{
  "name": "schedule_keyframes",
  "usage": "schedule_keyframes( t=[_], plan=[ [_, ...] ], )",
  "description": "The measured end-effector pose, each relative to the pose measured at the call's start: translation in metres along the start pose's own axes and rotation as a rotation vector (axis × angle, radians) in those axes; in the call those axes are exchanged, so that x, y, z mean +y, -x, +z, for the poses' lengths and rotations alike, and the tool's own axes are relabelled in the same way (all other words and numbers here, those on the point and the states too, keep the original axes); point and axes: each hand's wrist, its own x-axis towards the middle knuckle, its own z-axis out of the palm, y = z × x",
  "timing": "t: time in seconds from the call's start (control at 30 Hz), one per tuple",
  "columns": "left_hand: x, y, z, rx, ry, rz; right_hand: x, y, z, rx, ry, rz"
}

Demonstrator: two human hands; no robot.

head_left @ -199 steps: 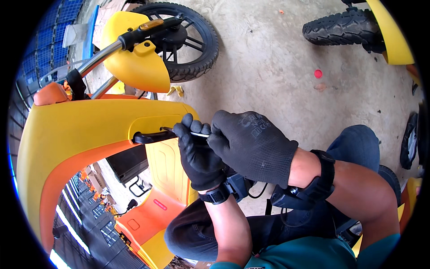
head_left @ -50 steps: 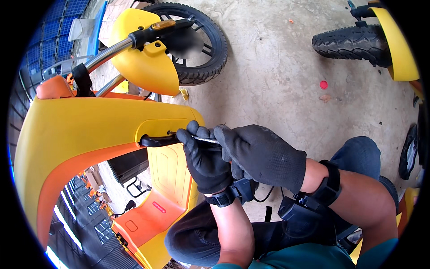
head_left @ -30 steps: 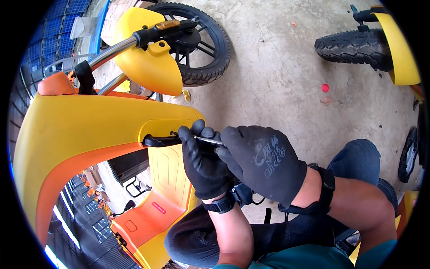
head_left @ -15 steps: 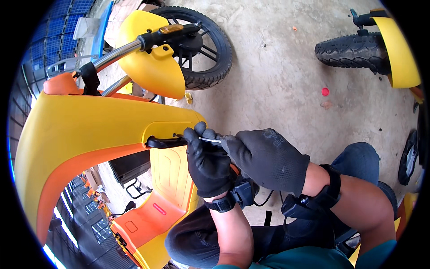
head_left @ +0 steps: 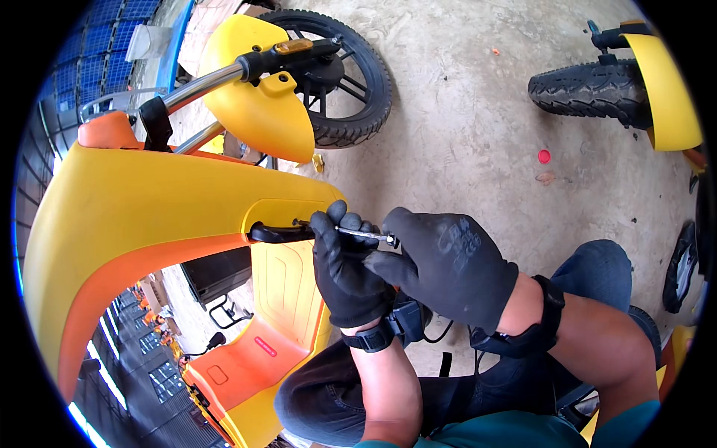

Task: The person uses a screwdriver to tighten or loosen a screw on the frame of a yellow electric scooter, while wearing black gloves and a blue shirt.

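Note:
A yellow and orange vehicle body panel (head_left: 149, 201) fills the left of the view, with a black handle-shaped part (head_left: 278, 233) at a recess in its edge. My left hand (head_left: 345, 269), in a black glove, grips the end of that black part and steadies a thin metal tool shaft (head_left: 358, 232). My right hand (head_left: 448, 261), also gloved, holds the other end of the shaft, which points left into the recess. Both hands sit close together above my knees.
A handlebar (head_left: 246, 69) with a yellow front fairing (head_left: 261, 104) and a black spoked wheel (head_left: 351, 82) lies behind the panel. Another tyre with a yellow fender (head_left: 597, 86) stands at the upper right. A small red cap (head_left: 544, 156) lies on the concrete floor.
My right hand has shifted slightly along the tool shaft and turned at the wrist; the left hand stays on the black part. The view has drifted a little.

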Motion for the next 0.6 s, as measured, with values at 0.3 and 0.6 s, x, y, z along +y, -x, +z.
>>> schedule_keyframes(
  t=[0.3,0.6],
  plan=[
    [-0.003,-0.003,-0.002,0.001,0.104,0.008,0.001,-0.005,-0.002,-0.057,-0.199,0.118],
    [0.0,0.003,0.005,0.049,0.038,-0.022,0.003,0.002,0.007,0.087,0.085,-0.1]
  ],
)
